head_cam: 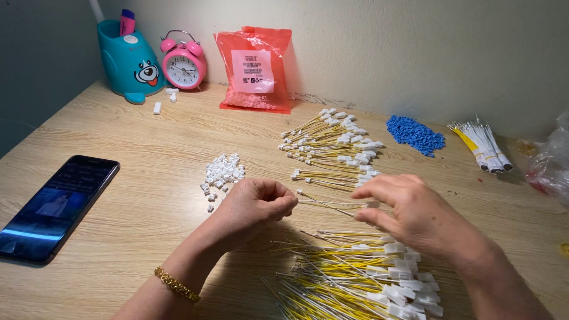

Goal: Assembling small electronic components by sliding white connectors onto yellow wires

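Wire [329, 205], thin and yellow, hangs just above the counter [136, 178] between our hands, the left hand [258, 204] closed in a tight grip on one end, the right hand [409, 210] pinching its white connector [372, 204], so we should keep it straight and the pinch light.

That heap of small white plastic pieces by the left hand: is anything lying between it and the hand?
Nothing visible does. The left hand sits just beside the heap of white pieces, with only bare wooden table between them. The hand is closed on one end of a thin wire that the right hand holds too.
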